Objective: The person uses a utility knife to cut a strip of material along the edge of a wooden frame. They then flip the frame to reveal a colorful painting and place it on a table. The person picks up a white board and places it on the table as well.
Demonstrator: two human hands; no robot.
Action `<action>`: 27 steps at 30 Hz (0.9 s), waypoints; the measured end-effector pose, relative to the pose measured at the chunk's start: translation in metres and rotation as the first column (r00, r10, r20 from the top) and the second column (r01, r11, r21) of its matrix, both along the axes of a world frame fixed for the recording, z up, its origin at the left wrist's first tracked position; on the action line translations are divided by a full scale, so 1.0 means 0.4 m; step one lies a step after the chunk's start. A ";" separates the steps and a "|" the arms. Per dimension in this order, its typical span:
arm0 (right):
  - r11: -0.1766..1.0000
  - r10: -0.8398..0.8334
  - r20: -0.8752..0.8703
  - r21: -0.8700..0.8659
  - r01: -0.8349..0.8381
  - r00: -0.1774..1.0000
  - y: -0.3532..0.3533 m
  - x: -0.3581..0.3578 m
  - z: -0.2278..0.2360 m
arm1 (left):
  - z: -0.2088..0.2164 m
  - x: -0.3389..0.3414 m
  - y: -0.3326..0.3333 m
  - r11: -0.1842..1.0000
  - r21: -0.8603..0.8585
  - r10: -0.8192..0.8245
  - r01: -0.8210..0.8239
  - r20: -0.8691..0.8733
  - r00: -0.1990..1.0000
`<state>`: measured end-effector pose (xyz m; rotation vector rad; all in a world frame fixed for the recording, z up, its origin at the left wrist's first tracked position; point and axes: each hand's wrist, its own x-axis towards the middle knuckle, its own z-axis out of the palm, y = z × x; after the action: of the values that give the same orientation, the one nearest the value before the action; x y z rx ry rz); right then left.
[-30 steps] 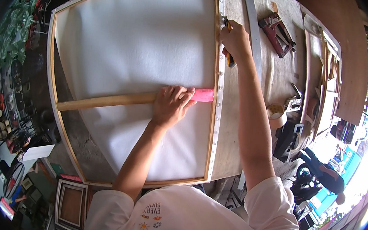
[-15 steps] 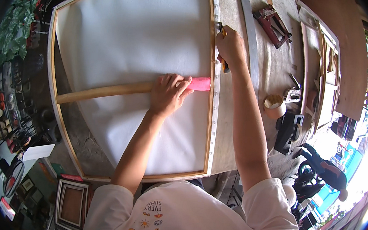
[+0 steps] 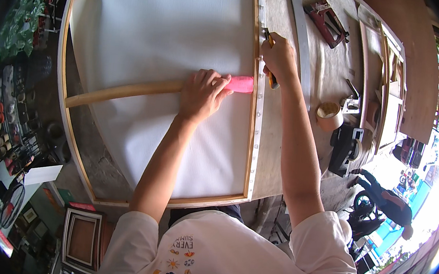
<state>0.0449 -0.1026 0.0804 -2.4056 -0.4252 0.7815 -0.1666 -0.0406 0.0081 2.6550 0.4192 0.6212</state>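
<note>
A large canvas (image 3: 172, 23) on a wooden stretcher frame lies back side up in front of me. My left hand (image 3: 202, 95) is closed around the frame's wooden crossbar (image 3: 129, 92), beside a bright pink wrapping (image 3: 241, 84) at the bar's right end. By the right side rail, my right hand (image 3: 280, 58) grips a yellow-and-black utility knife (image 3: 273, 80). The knife's front end is at the white folded canvas edge (image 3: 256, 106), where a row of small marks runs along the rail. Whether the blade is in the cloth is too small to tell.
On the worktable to the right lie a long metal ruler (image 3: 300, 34), a dark red staple gun (image 3: 327, 22), a tape roll (image 3: 329, 116), a silver stapler (image 3: 351, 100) and a black tape dispenser (image 3: 344, 149). Wooden frames (image 3: 385, 89) stand beyond. A person (image 3: 389, 201) is outside.
My right hand with the knife has come a little nearer to me along the frame's right rail. My left hand keeps its hold on the crossbar. The whole view has shifted slightly.
</note>
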 end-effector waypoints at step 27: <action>0.999 -0.033 -0.003 -0.019 0.033 0.999 -0.152 -0.164 0.030 | -0.004 -0.004 -0.003 0.998 0.053 0.025 -0.025 0.006 1.000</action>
<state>-0.0207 -0.1634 0.0925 -2.4220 -0.3775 0.7780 -0.1682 -0.0417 0.0064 2.7019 0.4404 0.6553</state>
